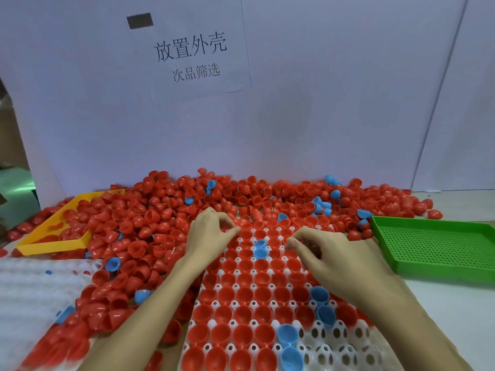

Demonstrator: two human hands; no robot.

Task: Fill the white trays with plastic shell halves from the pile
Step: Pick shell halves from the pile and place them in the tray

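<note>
A white tray (337, 341) with round cells lies in front of me. Most of its cells hold red shell halves (245, 294), open side up, and a few hold blue ones (288, 336). Several cells at its near right are bare. A big pile of red shell halves (150, 223), with a few blue ones mixed in, spreads behind and left of the tray. My left hand (211, 231) hovers over the tray's far left corner with its fingers curled. My right hand (321, 250) is over the far right part, fingers curled down. No shell shows in either hand.
A yellow tray (53, 246), partly buried in red shells, sits at the left. A green perforated tray (434, 247) stands at the right. More white trays (32, 287) lie at the near left. A white board with a paper sign (192, 49) closes off the back.
</note>
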